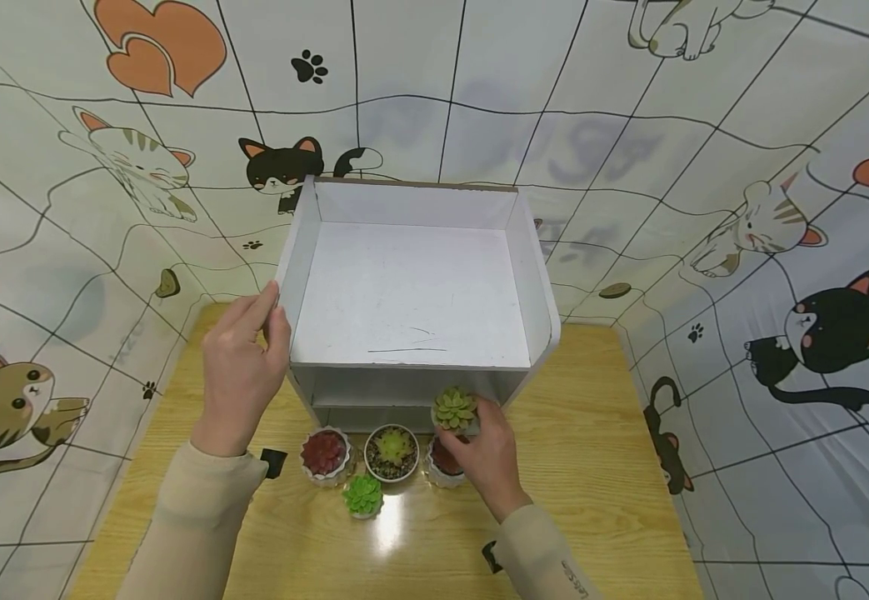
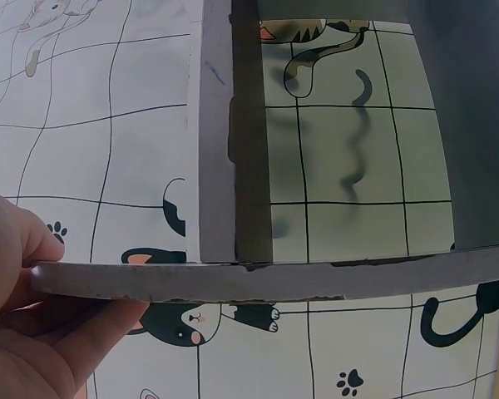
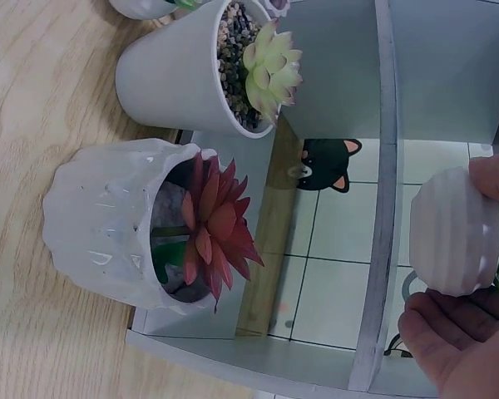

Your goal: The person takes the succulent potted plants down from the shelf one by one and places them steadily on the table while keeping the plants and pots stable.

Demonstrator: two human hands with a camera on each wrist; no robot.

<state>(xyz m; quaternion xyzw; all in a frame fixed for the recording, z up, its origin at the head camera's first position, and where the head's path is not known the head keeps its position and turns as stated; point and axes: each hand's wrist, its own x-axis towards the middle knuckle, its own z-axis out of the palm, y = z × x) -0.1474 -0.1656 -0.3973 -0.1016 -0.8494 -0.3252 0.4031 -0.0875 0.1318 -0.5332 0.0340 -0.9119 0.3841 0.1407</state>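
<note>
A white wooden desktop shelf (image 1: pixel 412 283) stands on the table. My left hand (image 1: pixel 247 367) grips the edge of its left side panel; in the left wrist view the thumb and fingers lie on either side of that panel (image 2: pixel 191 283). My right hand (image 1: pixel 490 454) holds a small white ribbed pot (image 3: pixel 456 233) with a green succulent (image 1: pixel 455 408), raised at the shelf's open front, near the right side. Below it, partly hidden by the hand, is a red succulent (image 3: pixel 220 224) in a white scalloped pot (image 3: pixel 100 220).
In front of the shelf stand another red succulent (image 1: pixel 325 454), a pale green one (image 1: pixel 392 450) in a round white pot and a bright green one (image 1: pixel 363 495). Cat-patterned sheeting (image 1: pixel 419 75) surrounds the wooden table (image 1: pixel 591 483) at the back and sides.
</note>
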